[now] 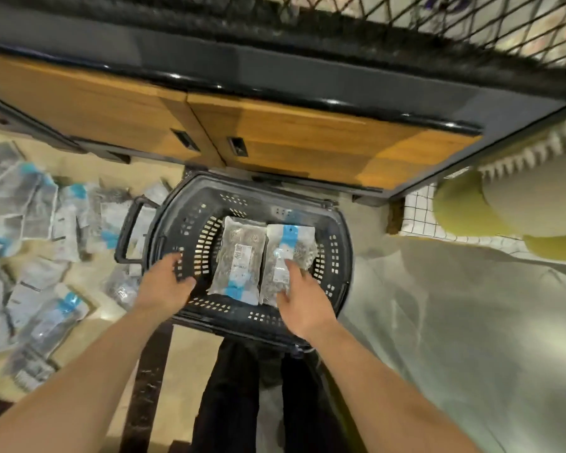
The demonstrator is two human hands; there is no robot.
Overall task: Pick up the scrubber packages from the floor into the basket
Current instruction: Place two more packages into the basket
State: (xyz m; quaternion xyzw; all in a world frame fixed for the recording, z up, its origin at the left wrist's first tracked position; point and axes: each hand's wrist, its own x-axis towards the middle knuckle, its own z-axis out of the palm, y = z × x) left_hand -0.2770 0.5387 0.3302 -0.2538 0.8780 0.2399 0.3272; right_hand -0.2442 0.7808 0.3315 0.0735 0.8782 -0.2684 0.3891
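A black plastic basket (334,237) with slotted walls stands on the floor in front of me. Two clear scrubber packages with blue bands lie flat side by side on its bottom: the left package (239,256) and the right package (290,248). My right hand (303,304) rests on the near end of the right package with its fingers spread. Over the basket's left wall hovers my left hand (165,284), its fingers loosely bent and holding nothing. Several more scrubber packages (43,230) lie scattered on the floor to the left.
Wooden cabinet doors (275,138) under a dark countertop stand just behind the basket. The basket's handle (128,230) sticks out to its left. A grey sheet (455,322) covers the floor on the right, with a yellow-green object (461,204) beyond it. My dark trouser legs (236,403) are below.
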